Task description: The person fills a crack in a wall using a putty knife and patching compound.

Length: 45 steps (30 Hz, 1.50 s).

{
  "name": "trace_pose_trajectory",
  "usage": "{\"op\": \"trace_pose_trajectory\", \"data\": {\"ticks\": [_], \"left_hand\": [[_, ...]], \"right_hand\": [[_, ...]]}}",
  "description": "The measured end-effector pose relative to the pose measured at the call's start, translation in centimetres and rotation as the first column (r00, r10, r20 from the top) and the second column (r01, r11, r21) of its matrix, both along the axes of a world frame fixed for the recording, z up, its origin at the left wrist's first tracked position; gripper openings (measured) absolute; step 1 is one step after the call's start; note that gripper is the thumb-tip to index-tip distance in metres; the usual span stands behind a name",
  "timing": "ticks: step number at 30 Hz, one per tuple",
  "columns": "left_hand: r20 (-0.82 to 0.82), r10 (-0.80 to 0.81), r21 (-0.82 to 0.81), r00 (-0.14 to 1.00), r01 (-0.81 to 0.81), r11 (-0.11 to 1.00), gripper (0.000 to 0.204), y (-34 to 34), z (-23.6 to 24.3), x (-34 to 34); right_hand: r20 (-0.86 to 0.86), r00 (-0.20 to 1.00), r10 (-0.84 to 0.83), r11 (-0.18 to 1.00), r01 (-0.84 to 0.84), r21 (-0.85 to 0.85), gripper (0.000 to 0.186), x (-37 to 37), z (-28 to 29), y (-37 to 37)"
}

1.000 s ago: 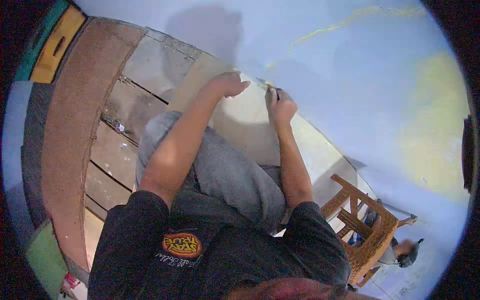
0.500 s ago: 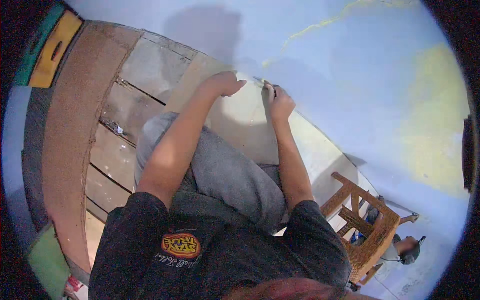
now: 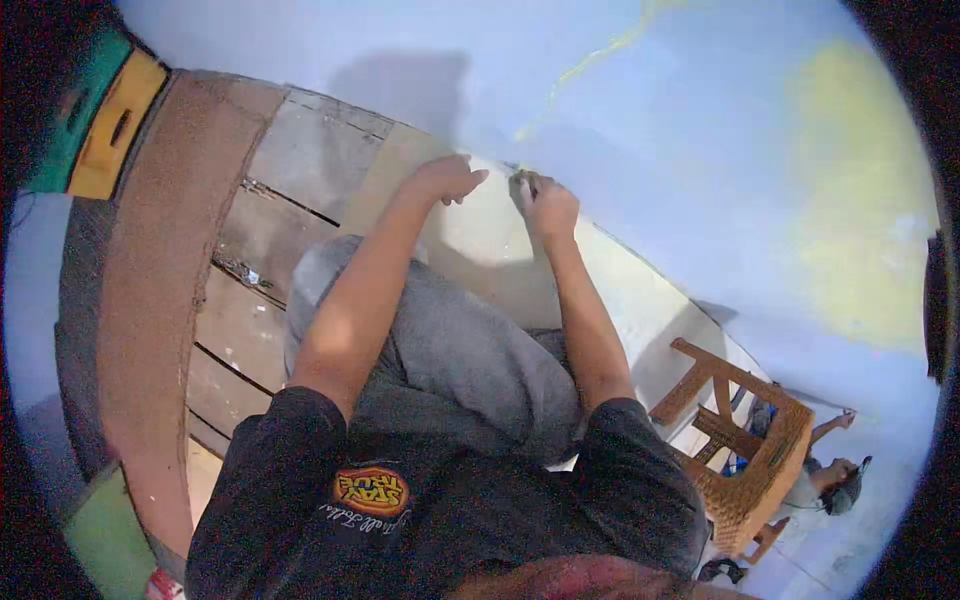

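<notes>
My left hand [image 3: 450, 182] hovers close to the foot of the pale blue wall, its fingers loosely bent and apart, with nothing visible in them. Just to its right, my right hand [image 3: 552, 208] is closed around a small thin tool [image 3: 519, 186]. The tool's dark end points up toward the wall's lower edge; its exact kind is too small to make out. On the wall [image 3: 700, 170], a yellow line runs up from near the tool. Beneath both hands is a smooth cream board [image 3: 470, 225], partly in shadow.
A brown wooden stool [image 3: 765, 465] lies tipped over at the right, with another person [image 3: 810, 485] beyond it, one arm toward the wall. Gapped grey planks [image 3: 250, 320] and a brown strip [image 3: 150, 300] lie left. Green and yellow drawers [image 3: 115, 125] stand far left. A large yellow patch marks the wall.
My right hand has drawn slightly down and left, and the tool's tip has come lower. My left hand has shifted slightly down. The whole view has tilted a little.
</notes>
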<state>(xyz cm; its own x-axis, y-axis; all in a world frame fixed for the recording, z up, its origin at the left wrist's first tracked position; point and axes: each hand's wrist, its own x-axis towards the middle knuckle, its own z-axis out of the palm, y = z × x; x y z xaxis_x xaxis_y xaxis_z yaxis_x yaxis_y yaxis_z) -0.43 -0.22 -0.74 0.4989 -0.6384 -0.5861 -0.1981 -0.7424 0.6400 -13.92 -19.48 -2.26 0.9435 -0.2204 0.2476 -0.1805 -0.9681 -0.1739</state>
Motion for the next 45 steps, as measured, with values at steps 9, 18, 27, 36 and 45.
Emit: {"op": "trace_pose_trajectory", "data": {"ticks": [9, 18, 27, 36, 45], "left_hand": [[0.033, 0.097, -0.080, 0.995, -0.094, 0.992, 0.066, 0.5, -1.7, 0.5], [0.113, -0.051, -0.069, 0.992, 0.059, 0.996, 0.062, 1.4, 1.3, -4.6], [0.172, -0.307, -0.057, 0.936, 0.320, 0.946, 0.064, -0.1, 4.1, -11.1], [0.169, -0.314, -0.528, 0.934, 0.355, 0.772, 0.054, -1.2, 4.2, -13.1], [-0.202, -0.062, -0.496, 0.977, -0.048, 0.867, 0.040, -1.6, 4.5, -13.7]], "right_hand": [[-0.519, 0.838, 0.167, 0.910, 0.071, 0.409, 0.069, -2.9, 6.5, -2.7], [-0.406, 0.898, -0.167, 0.744, 0.385, 0.546, 0.070, -13.6, 10.9, 1.7], [-0.176, 0.971, -0.164, 0.736, 0.239, 0.634, 0.037, -14.0, 3.9, 0.9], [-0.031, 0.975, -0.218, 0.507, 0.140, 0.851, 0.039, -13.0, 5.0, 2.5], [0.004, 0.943, -0.334, 0.074, 0.022, 0.997, 0.033, -13.6, 7.5, 4.6]]}}
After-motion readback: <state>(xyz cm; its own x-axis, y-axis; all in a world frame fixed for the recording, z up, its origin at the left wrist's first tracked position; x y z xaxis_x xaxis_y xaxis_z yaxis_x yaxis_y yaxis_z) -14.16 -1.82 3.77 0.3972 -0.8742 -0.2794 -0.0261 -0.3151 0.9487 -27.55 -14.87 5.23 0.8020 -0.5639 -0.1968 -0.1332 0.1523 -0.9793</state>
